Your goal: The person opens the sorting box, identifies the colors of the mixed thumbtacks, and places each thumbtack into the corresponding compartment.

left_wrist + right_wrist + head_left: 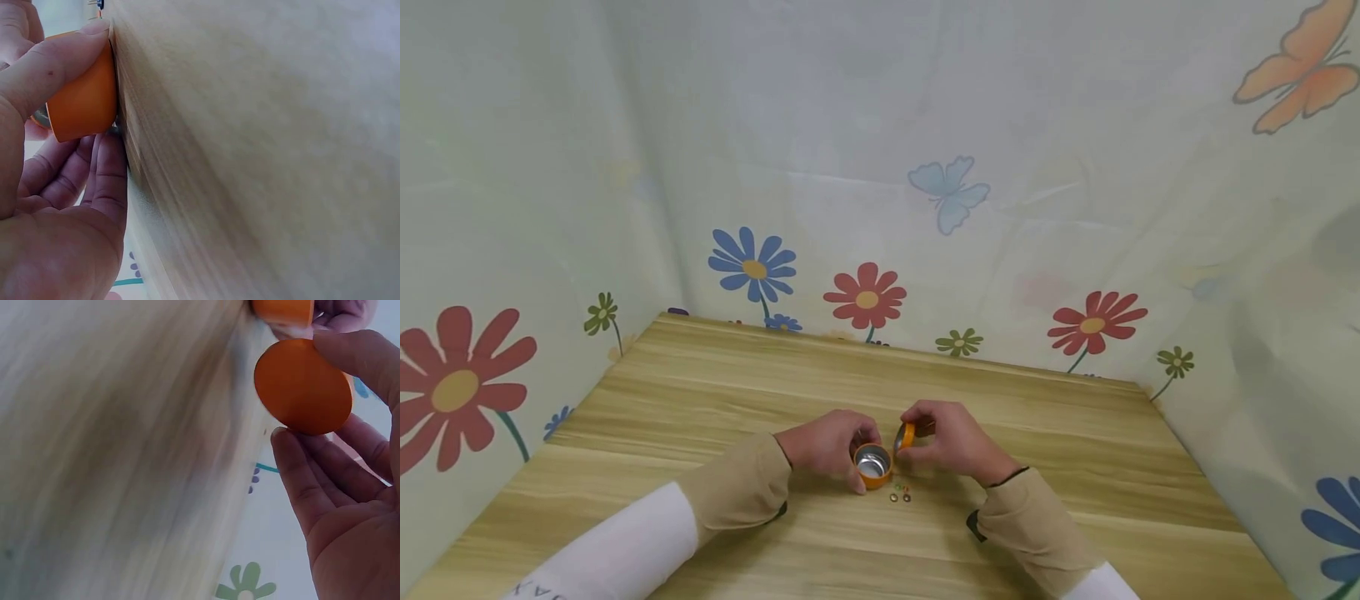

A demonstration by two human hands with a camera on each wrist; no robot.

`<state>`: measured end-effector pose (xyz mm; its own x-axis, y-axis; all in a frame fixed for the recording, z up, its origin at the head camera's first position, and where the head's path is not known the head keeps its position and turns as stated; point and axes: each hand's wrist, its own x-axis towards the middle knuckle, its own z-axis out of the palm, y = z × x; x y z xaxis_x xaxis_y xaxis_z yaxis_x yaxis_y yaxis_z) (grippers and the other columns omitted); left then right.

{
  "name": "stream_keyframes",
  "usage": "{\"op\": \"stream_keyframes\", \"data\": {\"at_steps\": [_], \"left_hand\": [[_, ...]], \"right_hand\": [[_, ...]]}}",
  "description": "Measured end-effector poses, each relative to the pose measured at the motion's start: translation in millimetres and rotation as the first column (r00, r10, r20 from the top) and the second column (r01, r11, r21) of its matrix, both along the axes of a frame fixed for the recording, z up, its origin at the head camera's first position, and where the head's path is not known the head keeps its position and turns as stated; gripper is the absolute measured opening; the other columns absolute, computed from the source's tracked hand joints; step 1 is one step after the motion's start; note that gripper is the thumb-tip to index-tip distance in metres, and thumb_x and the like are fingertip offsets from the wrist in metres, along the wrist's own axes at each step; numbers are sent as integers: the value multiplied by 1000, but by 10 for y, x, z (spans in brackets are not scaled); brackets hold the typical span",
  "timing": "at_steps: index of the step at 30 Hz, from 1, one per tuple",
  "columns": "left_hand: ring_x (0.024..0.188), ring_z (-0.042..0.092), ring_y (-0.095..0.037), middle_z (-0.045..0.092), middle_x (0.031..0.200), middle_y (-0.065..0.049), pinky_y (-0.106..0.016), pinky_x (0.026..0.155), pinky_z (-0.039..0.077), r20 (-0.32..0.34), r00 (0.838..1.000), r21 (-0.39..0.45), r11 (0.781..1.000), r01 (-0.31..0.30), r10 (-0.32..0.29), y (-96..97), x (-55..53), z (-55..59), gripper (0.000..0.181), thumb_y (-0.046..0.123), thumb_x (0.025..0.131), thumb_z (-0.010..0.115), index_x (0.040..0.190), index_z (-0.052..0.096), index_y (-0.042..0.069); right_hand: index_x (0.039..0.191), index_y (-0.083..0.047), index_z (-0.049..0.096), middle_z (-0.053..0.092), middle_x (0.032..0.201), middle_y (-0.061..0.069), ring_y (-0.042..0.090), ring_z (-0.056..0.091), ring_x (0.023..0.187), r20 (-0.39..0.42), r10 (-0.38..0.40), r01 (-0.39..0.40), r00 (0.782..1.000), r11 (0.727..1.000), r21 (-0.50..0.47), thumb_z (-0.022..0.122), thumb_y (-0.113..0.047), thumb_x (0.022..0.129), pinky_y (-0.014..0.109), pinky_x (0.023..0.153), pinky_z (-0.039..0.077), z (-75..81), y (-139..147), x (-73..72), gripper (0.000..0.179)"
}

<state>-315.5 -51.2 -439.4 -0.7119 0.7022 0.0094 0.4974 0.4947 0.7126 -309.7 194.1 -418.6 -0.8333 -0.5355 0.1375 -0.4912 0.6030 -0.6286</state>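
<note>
An orange round tin with a bare silver inside stands upright on the wooden table. My left hand grips it, thumb on the near side and fingers round the far side; the left wrist view shows the tin's orange wall between them. Just to the right, my right hand pinches the tin's orange lid by its edge, tipped up on its side. The lid's flat outer face fills the grip in the right wrist view. Several tiny shiny pieces lie on the table in front of the tin.
The wooden table runs back to a pale curtain printed with flowers and butterflies, which also hangs along both sides. Tan cuffs with dark straps cover both wrists.
</note>
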Motion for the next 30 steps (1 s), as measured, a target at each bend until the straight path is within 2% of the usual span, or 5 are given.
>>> {"op": "stream_keyframes", "data": {"at_steps": [9,17,26,30], "left_hand": [[88,65,-7,70,96,6,-23,82,53,-2,1000,12,1000,6,-5,5,-22,-48,50,6,61,96,100,66,13],[89,64,-7,69,96,6,-24,83,52,-9,1000,-9,1000,-9,9,11,-7,-19,50,7,62,97,101,66,14],[91,64,-9,69,97,6,-25,84,52,-9,1000,-26,1000,-16,16,7,-7,-18,50,8,62,97,102,66,14],[90,64,-9,69,97,6,-26,84,52,-10,1000,-10,1000,-6,6,6,-24,-28,50,8,61,97,101,67,14]], "right_hand": [[108,-3,71,75,102,5,13,71,93,-22,-35,35,999,999,-3,91,-22,77,30,83,59,-68,58,-17,41],[115,-5,71,75,106,3,14,69,97,-52,-51,55,997,996,75,91,-26,76,31,87,57,-73,89,-38,48],[123,-6,68,76,103,4,13,69,93,14,-32,30,999,992,125,90,-26,77,28,80,56,-86,111,-51,55],[122,-7,68,75,102,5,14,68,91,-21,-3,6,1000,988,153,90,-27,77,29,79,55,-103,123,-63,54]]}}
